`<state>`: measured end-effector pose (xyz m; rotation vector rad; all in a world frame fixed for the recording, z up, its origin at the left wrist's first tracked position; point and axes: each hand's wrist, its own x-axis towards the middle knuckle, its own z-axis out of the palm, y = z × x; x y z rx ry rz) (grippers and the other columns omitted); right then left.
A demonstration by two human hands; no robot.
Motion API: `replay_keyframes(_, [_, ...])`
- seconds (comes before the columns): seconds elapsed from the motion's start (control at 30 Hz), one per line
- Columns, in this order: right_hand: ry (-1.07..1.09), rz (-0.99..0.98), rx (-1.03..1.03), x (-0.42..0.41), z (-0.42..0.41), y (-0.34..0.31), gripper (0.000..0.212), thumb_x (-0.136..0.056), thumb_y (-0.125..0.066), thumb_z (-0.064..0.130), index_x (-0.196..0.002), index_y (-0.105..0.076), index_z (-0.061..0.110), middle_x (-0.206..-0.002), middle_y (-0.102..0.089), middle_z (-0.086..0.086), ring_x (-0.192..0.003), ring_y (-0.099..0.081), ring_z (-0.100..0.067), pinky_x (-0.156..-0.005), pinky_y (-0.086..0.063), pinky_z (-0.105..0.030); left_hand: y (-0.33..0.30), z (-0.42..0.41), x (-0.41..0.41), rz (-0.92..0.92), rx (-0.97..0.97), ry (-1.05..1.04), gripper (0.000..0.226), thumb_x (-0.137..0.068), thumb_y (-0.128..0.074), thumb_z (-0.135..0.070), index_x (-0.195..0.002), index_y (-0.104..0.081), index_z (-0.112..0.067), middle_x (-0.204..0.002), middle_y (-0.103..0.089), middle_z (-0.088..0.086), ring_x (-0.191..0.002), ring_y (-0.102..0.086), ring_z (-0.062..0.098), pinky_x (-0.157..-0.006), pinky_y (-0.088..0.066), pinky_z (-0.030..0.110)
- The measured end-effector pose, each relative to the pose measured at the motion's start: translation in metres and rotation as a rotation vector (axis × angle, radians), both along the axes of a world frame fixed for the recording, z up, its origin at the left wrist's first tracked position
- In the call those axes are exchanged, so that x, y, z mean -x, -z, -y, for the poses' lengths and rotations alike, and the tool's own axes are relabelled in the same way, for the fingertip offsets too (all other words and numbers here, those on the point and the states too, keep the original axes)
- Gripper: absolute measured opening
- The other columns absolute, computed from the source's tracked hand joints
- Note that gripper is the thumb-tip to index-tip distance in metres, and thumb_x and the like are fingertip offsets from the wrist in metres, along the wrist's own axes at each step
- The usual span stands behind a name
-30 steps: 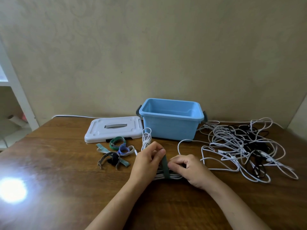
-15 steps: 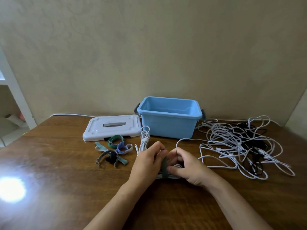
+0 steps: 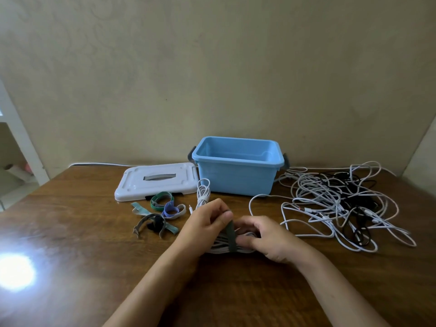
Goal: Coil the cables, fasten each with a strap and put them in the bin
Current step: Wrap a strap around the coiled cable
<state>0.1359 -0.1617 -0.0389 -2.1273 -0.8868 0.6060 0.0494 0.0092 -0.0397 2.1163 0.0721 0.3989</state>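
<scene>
A coiled white cable (image 3: 220, 246) lies on the wooden table near the front, with a dark green strap (image 3: 230, 237) wrapped over its middle. My left hand (image 3: 204, 224) pinches the strap's upper end between thumb and fingers. My right hand (image 3: 266, 236) grips the coil just right of the strap, fingers curled round it. The open blue bin (image 3: 238, 179) stands behind, nothing visible inside. A second coiled white cable (image 3: 203, 193) lies in front of the bin's left corner. A tangle of white and black cables (image 3: 339, 204) spreads to the right.
The bin's white lid (image 3: 157, 181) lies flat left of the bin. Several loose straps (image 3: 162, 208), green, purple, grey and black, sit in front of the lid. A white shelf (image 3: 16, 142) stands at the far left. A bright glare spot (image 3: 15, 272) marks the table's left.
The strap has been drawn tighter across the coil. My right hand moved left, close against the strap, and the two hands now nearly touch. The view shifted slightly.
</scene>
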Motion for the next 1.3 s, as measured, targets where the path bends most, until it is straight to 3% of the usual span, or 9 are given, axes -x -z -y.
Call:
replay_keyframes(0.27, [0.034,0.033,-0.048,0.000,0.002,0.000,0.021,-0.098,-0.068,0.025,-0.111,-0.070,0.041,-0.112,-0.071,0.017,-0.112,-0.063,-0.002,-0.103,-0.052,-0.036,-0.008,-0.014,0.004,-0.079,0.041,0.208,0.021,-0.091,-0.066,-0.043,-0.084,-0.071,-0.024,-0.072,-0.066,-0.010,-0.069,-0.060,0.007,-0.064,-0.046,0.023])
replay_keyframes(0.4, [0.079,0.099,-0.068,-0.001,-0.001,0.004,0.014,-0.098,-0.066,0.031,-0.109,-0.073,0.038,-0.107,-0.073,0.014,-0.105,-0.066,-0.002,-0.099,-0.054,-0.038,-0.009,-0.021,0.006,-0.164,-0.059,0.331,0.024,-0.078,-0.080,-0.047,-0.095,-0.073,-0.031,-0.097,-0.072,-0.012,-0.095,-0.068,0.006,-0.083,-0.056,0.027])
replay_keyframes(0.47, [0.104,0.112,-0.064,-0.001,-0.003,0.005,0.014,-0.099,-0.065,0.033,-0.109,-0.073,0.038,-0.106,-0.073,0.013,-0.103,-0.066,-0.002,-0.097,-0.055,-0.038,-0.008,-0.022,0.005,-0.222,-0.179,0.313,0.037,-0.069,-0.088,-0.047,-0.098,-0.065,-0.042,-0.111,-0.060,-0.017,-0.106,-0.062,0.007,-0.092,-0.057,0.032])
replay_keyframes(0.57, [0.118,0.097,-0.049,0.000,-0.005,0.007,0.014,-0.098,-0.065,0.037,-0.110,-0.073,0.040,-0.108,-0.073,0.014,-0.105,-0.065,-0.004,-0.097,-0.055,-0.038,-0.007,-0.016,0.006,-0.255,-0.396,0.241,0.054,-0.070,-0.089,-0.044,-0.104,-0.047,-0.047,-0.118,-0.044,-0.019,-0.109,-0.055,0.005,-0.090,-0.058,0.030])
replay_keyframes(0.73, [0.147,0.069,-0.086,0.000,-0.004,0.007,0.013,-0.098,-0.066,0.034,-0.108,-0.074,0.036,-0.103,-0.074,0.014,-0.102,-0.066,-0.002,-0.097,-0.054,-0.035,-0.004,-0.006,0.005,-0.243,-0.635,0.209,0.085,-0.080,-0.079,-0.039,-0.147,-0.027,-0.032,-0.139,-0.039,-0.012,-0.124,-0.048,0.009,-0.102,-0.049,0.026])
replay_keyframes(0.83, [0.195,0.081,-0.107,0.001,-0.006,0.009,0.012,-0.098,-0.065,0.036,-0.104,-0.076,0.035,-0.100,-0.074,0.014,-0.098,-0.067,-0.002,-0.093,-0.056,-0.033,0.001,-0.001,0.001,-0.273,-0.803,0.167,0.074,-0.088,-0.069,-0.047,-0.149,-0.034,-0.025,-0.134,-0.043,-0.004,-0.120,-0.041,0.012,-0.103,-0.042,0.027])
replay_keyframes(1.0, [0.286,0.054,-0.188,0.003,-0.008,0.009,0.013,-0.098,-0.065,0.034,-0.100,-0.077,0.030,-0.096,-0.075,0.011,-0.095,-0.068,-0.005,-0.084,-0.056,-0.026,0.006,0.005,-0.002,-0.275,-0.838,0.142,0.060,-0.094,-0.061,-0.046,-0.143,-0.039,-0.020,-0.131,-0.053,0.001,-0.114,-0.051,0.016,-0.094,-0.044,0.028])
replay_keyframes(1.2, [0.365,-0.078,-0.284,0.005,-0.011,0.005,0.014,-0.102,-0.061,0.028,-0.100,-0.075,0.024,-0.098,-0.075,0.005,-0.095,-0.069,-0.009,-0.078,-0.053,-0.020,0.005,0.004,-0.004,-0.296,-0.851,0.125,0.081,-0.096,-0.059,-0.043,-0.160,-0.014,-0.023,-0.131,-0.061,0.005,-0.108,-0.062,0.021,-0.088,-0.055,0.035])
replay_keyframes(1.3, [0.419,-0.249,-0.456,0.000,-0.008,0.000,0.022,-0.106,-0.052,0.024,-0.103,-0.073,0.016,-0.100,-0.078,-0.003,-0.096,-0.073,-0.015,-0.090,-0.056,-0.028,0.003,0.004,-0.002,-0.213,-0.790,0.110,0.042,-0.096,-0.056,-0.039,-0.133,-0.046,-0.022,-0.110,-0.065,0.001,-0.094,-0.062,0.022,-0.076,-0.050,0.033])
